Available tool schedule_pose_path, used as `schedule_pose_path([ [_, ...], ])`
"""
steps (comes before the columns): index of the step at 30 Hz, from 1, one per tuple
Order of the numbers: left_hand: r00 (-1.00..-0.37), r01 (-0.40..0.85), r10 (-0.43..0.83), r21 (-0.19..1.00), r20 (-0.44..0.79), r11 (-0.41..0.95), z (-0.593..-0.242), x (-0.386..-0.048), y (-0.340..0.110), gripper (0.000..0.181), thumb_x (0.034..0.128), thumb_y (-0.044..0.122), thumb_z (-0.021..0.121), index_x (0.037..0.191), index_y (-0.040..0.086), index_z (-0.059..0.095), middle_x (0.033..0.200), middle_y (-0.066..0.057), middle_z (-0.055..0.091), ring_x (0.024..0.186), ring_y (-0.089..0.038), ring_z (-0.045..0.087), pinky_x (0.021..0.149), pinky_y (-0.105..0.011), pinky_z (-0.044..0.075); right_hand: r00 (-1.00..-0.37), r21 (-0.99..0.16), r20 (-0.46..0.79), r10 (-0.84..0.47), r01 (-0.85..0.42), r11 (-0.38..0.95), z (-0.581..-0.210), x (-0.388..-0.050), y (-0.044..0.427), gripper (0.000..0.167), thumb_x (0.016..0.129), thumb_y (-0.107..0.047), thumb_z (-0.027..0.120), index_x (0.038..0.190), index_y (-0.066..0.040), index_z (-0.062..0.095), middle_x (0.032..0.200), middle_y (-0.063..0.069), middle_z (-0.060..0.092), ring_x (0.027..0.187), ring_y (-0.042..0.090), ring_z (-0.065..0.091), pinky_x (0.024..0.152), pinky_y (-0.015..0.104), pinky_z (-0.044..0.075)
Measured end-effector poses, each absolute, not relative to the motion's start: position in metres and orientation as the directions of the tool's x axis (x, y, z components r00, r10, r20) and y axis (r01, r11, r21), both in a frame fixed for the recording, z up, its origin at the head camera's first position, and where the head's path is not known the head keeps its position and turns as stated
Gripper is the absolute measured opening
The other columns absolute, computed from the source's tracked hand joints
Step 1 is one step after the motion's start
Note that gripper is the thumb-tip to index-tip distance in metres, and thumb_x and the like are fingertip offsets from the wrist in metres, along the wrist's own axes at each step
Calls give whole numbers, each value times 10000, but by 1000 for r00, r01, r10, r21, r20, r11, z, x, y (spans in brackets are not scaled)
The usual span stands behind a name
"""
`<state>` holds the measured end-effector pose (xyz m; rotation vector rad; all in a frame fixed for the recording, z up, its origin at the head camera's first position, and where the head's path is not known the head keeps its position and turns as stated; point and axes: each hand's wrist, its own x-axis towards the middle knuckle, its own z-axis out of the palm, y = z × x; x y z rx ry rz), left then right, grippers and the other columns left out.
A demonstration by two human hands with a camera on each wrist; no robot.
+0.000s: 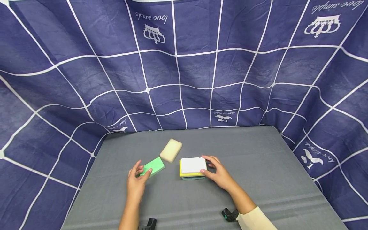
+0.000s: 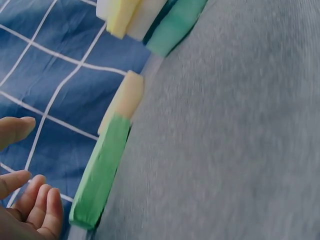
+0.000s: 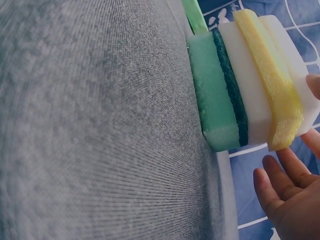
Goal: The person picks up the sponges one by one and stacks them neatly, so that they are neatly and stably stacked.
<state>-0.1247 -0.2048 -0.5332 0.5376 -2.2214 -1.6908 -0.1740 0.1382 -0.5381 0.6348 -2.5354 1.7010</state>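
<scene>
On the counter (image 1: 247, 150), a stack of sponges (image 1: 193, 166) stands just left of my right hand (image 1: 219, 174); a single sponge (image 1: 155, 165) lies right of my left hand (image 1: 136, 181), another sponge (image 1: 171, 150) behind it, a hanging cloth (image 1: 198, 70) behind all.

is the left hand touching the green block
Apart: the left wrist view shows a strip of blue curtain between the left hand and the green block.

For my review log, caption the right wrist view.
Right hand at a stack of white, yellow and green sponges.
</scene>
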Motion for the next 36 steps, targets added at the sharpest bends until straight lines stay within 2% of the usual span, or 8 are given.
schedule_pose_path([
  [8, -876, -201, -480, 939, -44, 281, -538, -119, -220, 724, 887, 214, 794, 1519, 111, 456, 1287, -106, 483, 1143, -179, 476, 749, -32, 404, -919, -883, 237, -313, -339, 325, -539, -174, 139, 563, 882, -226, 801, 1400, -247, 582, 1402, 41, 565, 1320, 246, 521, 1054, 446, 483],
  [15, -884, -285, -452, 902, -117, 323, -542, -115, -227, 816, 881, 188, 788, 1569, 112, 358, 1317, -158, 438, 1175, -249, 467, 765, -139, 405, -916, -883, 243, -320, -345, 318, -541, -173, 139, 563, 892, -249, 792, 1408, -262, 568, 1415, 46, 552, 1335, 251, 513, 1055, 513, 472],
  [21, -901, -294, -409, 898, -146, 327, -544, -116, -230, 858, 865, 127, 782, 1580, 71, 312, 1321, -196, 417, 1196, -310, 475, 758, -160, 428, -917, -886, 244, -314, -342, 311, -541, -173, 139, 560, 891, -242, 792, 1403, -270, 568, 1415, 30, 553, 1342, 241, 511, 1058, 495, 475],
  [26, -906, -316, -388, 876, -166, 364, -547, -117, -232, 850, 873, 111, 760, 1580, 44, 294, 1330, -208, 419, 1208, -330, 473, 824, -247, 431, -921, -891, 239, -307, -333, 308, -544, -173, 138, 569, 884, -182, 795, 1405, -228, 571, 1412, 52, 554, 1339, 264, 516, 1054, 512, 472],
  [32, -910, -320, -380, 859, -162, 400, -550, -119, -236, 803, 872, 118, 762, 1552, 24, 346, 1321, -198, 452, 1191, -330, 505, 854, -297, 434, -924, -883, 246, -293, -338, 325, -543, -172, 136, 578, 882, -89, 776, 1417, -99, 558, 1414, 150, 544, 1332, 373, 496, 1038, 584, 454],
  [36, -912, -323, -379, 848, -159, 421, -551, -121, -238, 819, 861, 113, 765, 1555, 21, 339, 1300, -178, 469, 1158, -317, 525, 826, -271, 444, -925, -886, 241, -292, -333, 323, -542, -172, 136, 570, 884, -94, 776, 1411, -134, 563, 1411, 125, 546, 1333, 351, 504, 1041, 578, 453],
])
